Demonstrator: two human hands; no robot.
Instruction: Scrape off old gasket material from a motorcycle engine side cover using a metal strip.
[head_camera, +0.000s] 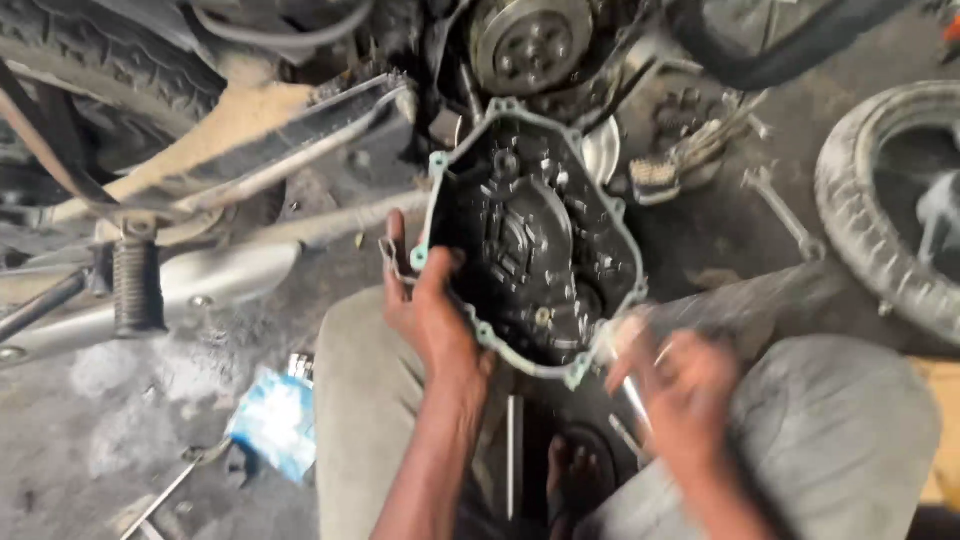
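The left hand (432, 305) grips the left edge of the dark metal engine cover with its pale green gasket (530, 240). At that cover's lower right corner, the blurred right hand (680, 395) pinches a thin metal tool (632, 395).

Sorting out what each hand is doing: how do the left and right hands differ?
The left hand is sharp in the picture and grips the left rim of the dark engine cover, thumb over its pale green gasket edge; the right hand is blurred, at the cover's lower right corner, holding a thin metal tool. Both are bare, above the knees.
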